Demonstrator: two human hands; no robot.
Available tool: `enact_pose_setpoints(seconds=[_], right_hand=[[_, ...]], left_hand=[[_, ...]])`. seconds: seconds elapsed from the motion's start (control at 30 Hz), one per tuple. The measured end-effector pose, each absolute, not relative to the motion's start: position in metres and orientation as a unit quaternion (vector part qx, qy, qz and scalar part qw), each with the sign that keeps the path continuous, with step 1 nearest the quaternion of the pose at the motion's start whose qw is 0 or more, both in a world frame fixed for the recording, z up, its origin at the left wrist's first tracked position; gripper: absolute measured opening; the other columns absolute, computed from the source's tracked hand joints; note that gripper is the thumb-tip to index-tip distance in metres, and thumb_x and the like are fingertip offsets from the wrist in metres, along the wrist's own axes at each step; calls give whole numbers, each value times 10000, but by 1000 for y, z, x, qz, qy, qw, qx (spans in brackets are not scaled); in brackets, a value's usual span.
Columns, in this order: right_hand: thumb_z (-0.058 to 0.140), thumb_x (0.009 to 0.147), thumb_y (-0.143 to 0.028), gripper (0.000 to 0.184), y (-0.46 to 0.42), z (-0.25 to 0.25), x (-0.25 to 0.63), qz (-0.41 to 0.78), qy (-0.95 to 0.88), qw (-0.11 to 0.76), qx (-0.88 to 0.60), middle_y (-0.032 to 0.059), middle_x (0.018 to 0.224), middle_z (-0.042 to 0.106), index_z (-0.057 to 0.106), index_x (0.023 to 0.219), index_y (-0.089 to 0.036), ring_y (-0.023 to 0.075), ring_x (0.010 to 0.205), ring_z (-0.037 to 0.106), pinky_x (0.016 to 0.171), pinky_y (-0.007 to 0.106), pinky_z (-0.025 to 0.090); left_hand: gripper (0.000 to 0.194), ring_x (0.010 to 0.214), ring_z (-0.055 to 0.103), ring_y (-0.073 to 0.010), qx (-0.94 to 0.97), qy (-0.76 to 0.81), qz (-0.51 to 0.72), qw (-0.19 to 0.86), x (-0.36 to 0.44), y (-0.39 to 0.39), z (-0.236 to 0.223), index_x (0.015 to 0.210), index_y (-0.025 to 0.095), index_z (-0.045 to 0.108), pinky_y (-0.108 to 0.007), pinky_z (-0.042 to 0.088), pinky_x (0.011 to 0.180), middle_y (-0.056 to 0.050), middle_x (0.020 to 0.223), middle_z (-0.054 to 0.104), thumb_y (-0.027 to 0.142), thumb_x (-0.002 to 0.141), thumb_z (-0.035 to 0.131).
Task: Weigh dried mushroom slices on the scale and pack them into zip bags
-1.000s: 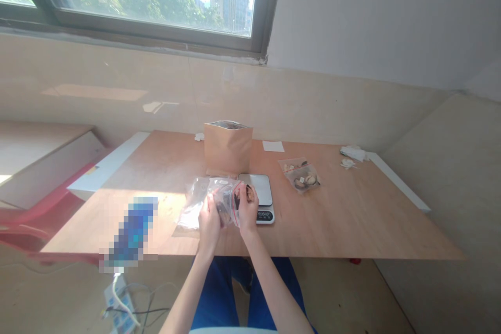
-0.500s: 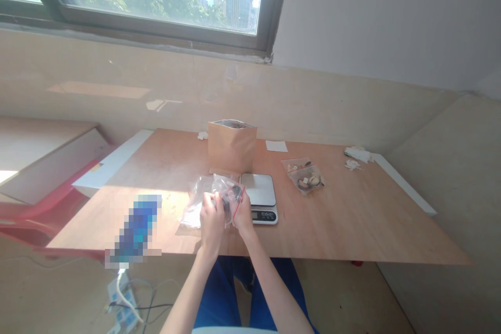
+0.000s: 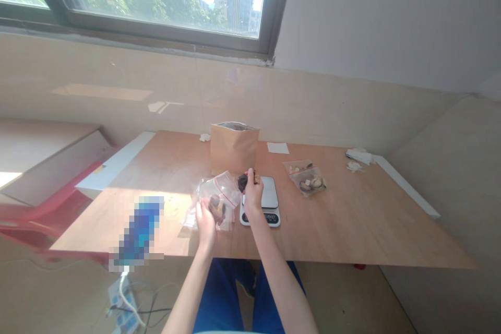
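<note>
My left hand (image 3: 206, 221) grips a clear zip bag (image 3: 219, 197) with a red seal strip and dark pieces inside, held just above the wooden table (image 3: 352, 224). My right hand (image 3: 252, 194) is raised beside the bag's mouth, fingers pinched on a dark piece (image 3: 243, 181) over the left edge of a small digital scale (image 3: 263, 203). More clear bags lie flat under the held one (image 3: 190, 217). A brown paper stand-up pouch (image 3: 234, 148) stands open behind the scale.
Two filled clear bags (image 3: 307, 178) lie right of the scale. A white slip (image 3: 277, 147) and white scraps (image 3: 358, 158) sit at the table's far side. A blurred blue object (image 3: 138, 232) lies at the front left edge. Cables and a power strip (image 3: 124, 300) are on the floor.
My right hand has come out of the bag's mouth and risen toward the scale with a dark piece pinched in it. My left hand still holds the bag, slightly lower.
</note>
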State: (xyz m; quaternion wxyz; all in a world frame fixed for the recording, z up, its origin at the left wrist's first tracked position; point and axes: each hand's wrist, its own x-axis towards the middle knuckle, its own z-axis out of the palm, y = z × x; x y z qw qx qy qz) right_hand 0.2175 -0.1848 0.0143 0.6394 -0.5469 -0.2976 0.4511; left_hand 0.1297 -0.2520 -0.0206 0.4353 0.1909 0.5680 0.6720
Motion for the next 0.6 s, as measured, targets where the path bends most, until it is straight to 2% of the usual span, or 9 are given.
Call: enact_pose_setpoints(seconds=[0.07,0.13,0.23,0.3,0.43,0.6], right_hand=[[432,780,-501,311,-164,30,220,452,-289,644,-545,-16,564,512,475,710,-201,115,445,478,373,220,327],[393,806,-506,334,-140,54,225,403,-325,659,-545,8,613,548,492,743,-193,138,504,533,403,234,367],[289,866,-499,403,-101,95,230,240,-427,688,-536,71,775,606,516,833,-168,174,740,608,575,261,457],[246,895,-469,402,-78,119,231,142,-485,682,-529,94,849,607,501,897,-160,186,842,606,666,269,456],[279,917,-412,313,-46,137,226,31,-621,565,-542,73,816,603,464,990,-169,197,780,603,667,277,421],[332,920,-320,212,-36,123,221,-32,-759,410,-504,80,831,620,486,943,-176,196,788,590,660,255,381]], left_hand=[[265,646,571,-113,141,542,680,474,130,-255,-16,882,204,501,-240,457,570,-13,804,581,454,796,478],[260,640,575,-105,110,532,685,485,130,-258,-9,935,214,499,-225,460,541,-15,833,588,435,798,491],[251,694,590,-112,97,530,691,483,130,-262,-2,958,226,502,-225,474,548,-23,903,596,417,795,503],[245,731,594,-116,98,525,695,482,129,-262,-2,934,225,514,-235,485,579,-19,919,596,420,786,514],[254,731,591,-112,113,515,698,485,127,-263,-9,881,211,519,-233,487,597,-8,872,585,438,768,532],[250,783,583,-111,129,534,698,459,122,-263,-20,882,199,535,-209,480,633,-28,904,578,431,805,484]])
